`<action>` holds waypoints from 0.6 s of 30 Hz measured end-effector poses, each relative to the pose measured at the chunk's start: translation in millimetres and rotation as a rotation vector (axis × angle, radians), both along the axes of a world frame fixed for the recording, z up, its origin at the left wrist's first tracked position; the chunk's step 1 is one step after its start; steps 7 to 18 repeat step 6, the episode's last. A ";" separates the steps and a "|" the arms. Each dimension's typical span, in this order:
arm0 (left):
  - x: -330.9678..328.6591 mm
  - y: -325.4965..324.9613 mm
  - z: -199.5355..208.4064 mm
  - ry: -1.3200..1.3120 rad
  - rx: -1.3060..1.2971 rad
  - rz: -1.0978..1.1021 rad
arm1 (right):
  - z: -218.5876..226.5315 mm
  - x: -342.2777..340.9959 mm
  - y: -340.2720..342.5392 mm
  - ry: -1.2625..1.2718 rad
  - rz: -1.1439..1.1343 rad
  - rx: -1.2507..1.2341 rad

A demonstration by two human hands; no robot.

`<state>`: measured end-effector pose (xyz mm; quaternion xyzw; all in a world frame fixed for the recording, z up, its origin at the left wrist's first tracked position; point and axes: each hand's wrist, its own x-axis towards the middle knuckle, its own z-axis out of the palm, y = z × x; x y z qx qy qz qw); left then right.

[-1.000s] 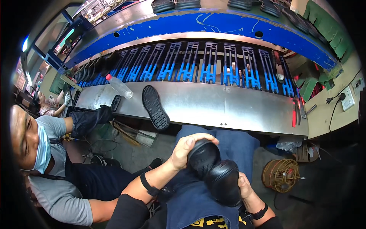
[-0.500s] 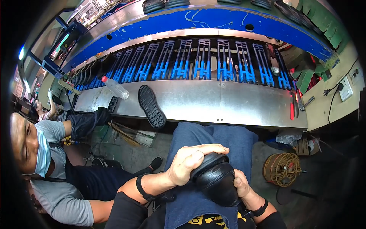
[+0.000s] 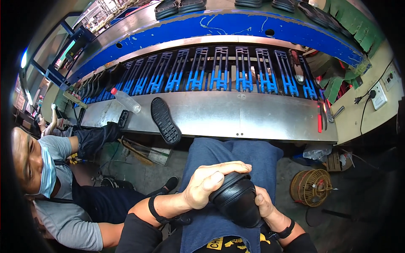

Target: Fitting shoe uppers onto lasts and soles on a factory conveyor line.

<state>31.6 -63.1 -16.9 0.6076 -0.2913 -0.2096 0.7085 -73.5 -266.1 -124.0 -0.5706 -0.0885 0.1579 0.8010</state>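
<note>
A black leather shoe (image 3: 237,203) with a dark rubber sole is held over my lap, its rounded end toward me. My left hand (image 3: 205,184) lies along the sole side, fingers stretched over the far edge and the thumb raised. On the right side of the shoe, my right hand (image 3: 266,205) grips it with the thumb against the upper; its other fingers are hidden behind. A loose black shoe sole (image 3: 166,121), tread up, lies on the metal bench ledge (image 3: 206,111) and juts past its front edge.
A clear bottle (image 3: 128,102) with a red cap stands left of the sole. Red-handled pliers (image 3: 319,118) lie at the ledge's right end. Blue racks (image 3: 219,69) line the bench behind. A masked co-worker (image 3: 63,189) sits close on my left. A round wicker basket (image 3: 311,187) is on the floor.
The view has shifted slightly. Both hands keep hold of the shoe, which has turned a little between them.
</note>
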 end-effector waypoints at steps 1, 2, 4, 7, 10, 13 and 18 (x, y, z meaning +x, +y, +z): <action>-0.2 0.0 0.5 0.000 -0.001 -0.001 | 1.6 0.6 -0.2 0.000 -0.001 -0.001; -0.4 0.3 0.9 -0.005 0.009 -0.006 | 3.3 1.1 -0.4 -0.002 0.003 -0.005; -0.2 1.0 0.3 -0.011 0.019 -0.012 | 4.8 1.2 -0.3 -0.005 0.005 -0.010; 0.4 2.4 -4.4 -0.067 -0.015 -0.035 | 5.3 0.5 0.0 0.004 0.000 -0.027; 0.4 2.4 -4.4 -0.067 -0.015 -0.035 | 5.3 0.5 0.0 0.004 0.000 -0.027; 0.4 2.4 -4.4 -0.067 -0.015 -0.035 | 5.3 0.5 0.0 0.004 0.000 -0.027; 0.4 2.4 -4.4 -0.067 -0.015 -0.035 | 5.3 0.5 0.0 0.004 0.000 -0.027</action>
